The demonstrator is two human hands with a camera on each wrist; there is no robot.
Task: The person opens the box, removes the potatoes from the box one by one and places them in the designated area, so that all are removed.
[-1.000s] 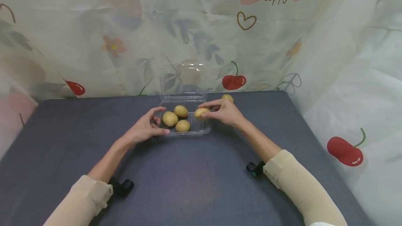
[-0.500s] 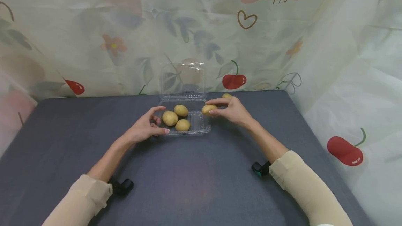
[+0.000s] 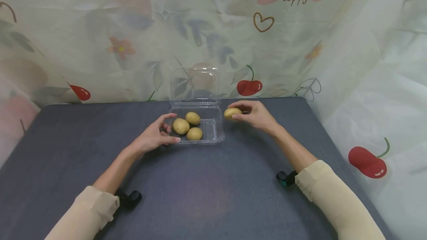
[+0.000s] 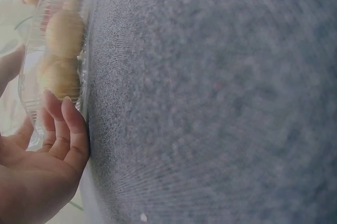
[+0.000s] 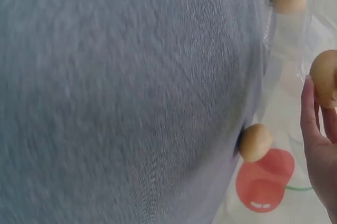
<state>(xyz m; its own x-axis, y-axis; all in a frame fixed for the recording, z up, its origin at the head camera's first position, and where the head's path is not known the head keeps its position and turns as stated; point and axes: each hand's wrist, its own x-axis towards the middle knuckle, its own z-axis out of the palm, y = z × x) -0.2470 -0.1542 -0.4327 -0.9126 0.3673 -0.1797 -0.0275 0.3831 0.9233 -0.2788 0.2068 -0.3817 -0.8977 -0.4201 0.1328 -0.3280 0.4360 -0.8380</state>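
A clear plastic clamshell container [image 3: 213, 130] lies near the table's back edge with its lid [image 3: 194, 86] raised. Inside, toward the left, are three potatoes: one at the back [image 3: 192, 118], one at the left [image 3: 181, 126] and one at the front [image 3: 194, 134]. My left hand [image 3: 154, 135] grips the container's left end, its thumb on the front rim and its index finger on the back. Just past the right rim, my right hand [image 3: 256, 115] pinches another potato [image 3: 232, 113], held above the table. The right wrist view shows one more potato [image 5: 255, 142] on the table, hidden in the head view.
The dark grey cloth-covered table [image 3: 200, 184] spreads out in front of the container. A printed curtain [image 3: 140, 40] hangs directly behind the table, and a pale sheet [image 3: 383, 95] hangs at the right.
My right hand has carried its potato rightward, from over the container to beyond its right rim. The potato behind that hand has dropped out of head view. My left hand stays put.
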